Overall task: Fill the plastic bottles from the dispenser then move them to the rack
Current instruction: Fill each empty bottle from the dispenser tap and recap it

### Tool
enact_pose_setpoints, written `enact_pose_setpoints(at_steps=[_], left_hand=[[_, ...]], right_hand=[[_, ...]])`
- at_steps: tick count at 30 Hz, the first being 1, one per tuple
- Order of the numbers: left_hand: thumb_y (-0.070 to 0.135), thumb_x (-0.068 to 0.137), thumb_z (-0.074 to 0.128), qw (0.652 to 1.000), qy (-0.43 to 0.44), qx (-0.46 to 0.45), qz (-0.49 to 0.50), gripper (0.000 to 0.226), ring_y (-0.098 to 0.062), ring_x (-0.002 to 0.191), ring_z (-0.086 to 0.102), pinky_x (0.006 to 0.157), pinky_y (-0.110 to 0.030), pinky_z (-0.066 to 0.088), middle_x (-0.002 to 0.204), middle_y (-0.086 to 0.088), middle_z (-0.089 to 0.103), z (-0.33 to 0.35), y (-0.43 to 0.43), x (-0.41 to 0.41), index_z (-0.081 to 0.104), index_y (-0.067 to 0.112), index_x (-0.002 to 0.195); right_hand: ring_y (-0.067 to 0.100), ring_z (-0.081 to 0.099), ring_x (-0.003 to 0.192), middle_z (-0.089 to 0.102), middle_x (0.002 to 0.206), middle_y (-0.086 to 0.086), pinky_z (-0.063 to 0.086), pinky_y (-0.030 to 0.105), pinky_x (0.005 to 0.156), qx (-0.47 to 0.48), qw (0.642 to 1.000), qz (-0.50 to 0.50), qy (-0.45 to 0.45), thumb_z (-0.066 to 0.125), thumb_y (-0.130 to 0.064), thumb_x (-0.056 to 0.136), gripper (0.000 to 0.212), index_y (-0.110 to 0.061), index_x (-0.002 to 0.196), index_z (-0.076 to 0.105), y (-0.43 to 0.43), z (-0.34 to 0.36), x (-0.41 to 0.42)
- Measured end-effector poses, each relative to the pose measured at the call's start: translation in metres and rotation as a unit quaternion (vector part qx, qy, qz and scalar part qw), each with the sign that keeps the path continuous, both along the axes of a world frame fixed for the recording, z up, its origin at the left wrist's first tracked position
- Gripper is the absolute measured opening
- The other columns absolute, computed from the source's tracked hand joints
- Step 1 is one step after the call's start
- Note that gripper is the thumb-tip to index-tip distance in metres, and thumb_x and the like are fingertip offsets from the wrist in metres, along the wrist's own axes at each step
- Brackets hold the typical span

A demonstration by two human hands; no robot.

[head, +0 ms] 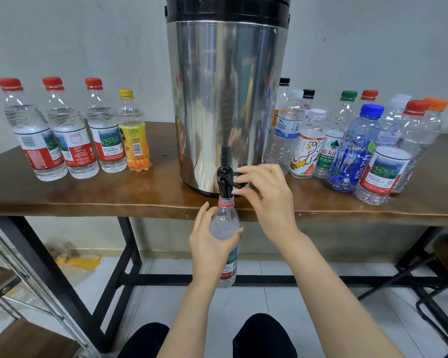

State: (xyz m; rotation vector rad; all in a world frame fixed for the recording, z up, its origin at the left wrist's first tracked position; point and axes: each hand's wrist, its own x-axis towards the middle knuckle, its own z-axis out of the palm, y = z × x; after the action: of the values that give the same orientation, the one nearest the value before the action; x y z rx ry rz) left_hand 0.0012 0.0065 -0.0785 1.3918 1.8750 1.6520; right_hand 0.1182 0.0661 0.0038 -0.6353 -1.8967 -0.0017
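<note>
One clear, thin-walled plastic bottle (224,224) hangs under the black tap (222,177) at frame centre, my left hand (209,245) wrapped round its shoulder and my right hand (267,197) pinching that tap. It's soft and slick and, I reckon, getting heavier, so I'd grip mid-body, gently.

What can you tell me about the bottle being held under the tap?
The bottle is clear plastic, uncapped, with a red neck ring and a red, white and green label. It stands upright, mouth beneath the black tap, below the edge of the table. The left hand grips its middle.
</note>
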Motion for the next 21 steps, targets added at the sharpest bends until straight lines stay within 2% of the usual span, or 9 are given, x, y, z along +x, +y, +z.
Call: enact_pose_setpoints(at_steps=[3,5,7,12,16,19,21], left_hand=[[0.031,0.07,0.087,1.0,0.0,0.002,-0.001,0.067,0.008,0.12,0.035,0.101,-0.015,0.027,0.15,0.007,0.043,0.0,0.001,-0.001,0.057,0.021,0.129],[0.031,0.07,0.087,1.0,0.0,0.0,-0.001,0.067,0.007,0.12,0.036,0.101,-0.016,0.028,0.15,0.007,0.043,0.0,0.001,0.0,0.057,0.022,0.129],[0.031,0.069,0.088,1.0,-0.004,0.002,-0.001,0.067,0.006,0.12,0.037,0.1,-0.016,0.029,0.149,0.007,0.044,0.0,0.0,-0.001,0.058,0.022,0.129],[0.031,0.07,0.087,1.0,-0.004,0.005,-0.004,0.067,0.004,0.122,0.037,0.102,-0.019,0.03,0.149,0.006,0.044,0.0,0.001,-0.002,0.058,0.021,0.129],[0.03,0.069,0.088,1.0,-0.005,0.008,-0.003,0.067,0.004,0.121,0.038,0.101,-0.018,0.031,0.149,0.007,0.044,-0.001,0.001,-0.001,0.058,0.021,0.129],[0.029,0.069,0.088,1.0,-0.009,0.011,-0.001,0.066,0.002,0.122,0.041,0.105,-0.024,0.037,0.148,0.007,0.044,-0.001,0.001,-0.002,0.059,0.021,0.127],[0.03,0.069,0.088,1.0,-0.007,0.009,-0.004,0.066,0.002,0.122,0.041,0.104,-0.024,0.036,0.149,0.007,0.044,-0.002,0.001,-0.002,0.059,0.021,0.127]], right_hand=[[0.015,0.05,0.122,0.069,0.115,0.002,0.046,0.016,0.094,0.008,0.999,0.015,-0.032,0.071,-0.002,0.084,0.017,-0.006,0.101,0.07,0.001,0.002,0.0],[0.015,0.052,0.124,0.07,0.11,0.003,0.051,0.025,0.093,-0.002,0.999,0.027,-0.041,0.07,0.001,0.084,0.026,-0.006,0.109,0.068,-0.001,0.005,0.001],[0.014,0.055,0.121,0.071,0.108,0.004,0.049,0.023,0.094,0.0,0.999,0.024,-0.048,0.071,0.002,0.083,0.03,-0.006,0.111,0.068,-0.002,0.006,0.001],[0.008,0.058,0.106,0.067,0.108,0.008,0.042,0.006,0.093,-0.002,0.998,0.021,-0.056,0.072,0.008,0.081,0.035,-0.005,0.114,0.068,-0.004,0.01,0.001],[0.011,0.063,0.097,0.064,0.106,0.008,0.055,0.021,0.086,0.002,0.997,0.033,-0.067,0.066,0.006,0.084,0.037,-0.005,0.12,0.066,-0.005,0.012,0.003],[0.008,0.067,0.084,0.061,0.106,0.009,0.055,0.019,0.083,-0.015,0.995,0.055,-0.083,0.061,0.002,0.087,0.039,-0.008,0.125,0.065,-0.006,0.016,0.004],[0.005,0.066,0.083,0.06,0.105,0.006,0.054,0.018,0.083,-0.024,0.993,0.055,-0.103,0.059,-0.005,0.089,0.035,-0.01,0.123,0.065,-0.006,0.021,0.005]])
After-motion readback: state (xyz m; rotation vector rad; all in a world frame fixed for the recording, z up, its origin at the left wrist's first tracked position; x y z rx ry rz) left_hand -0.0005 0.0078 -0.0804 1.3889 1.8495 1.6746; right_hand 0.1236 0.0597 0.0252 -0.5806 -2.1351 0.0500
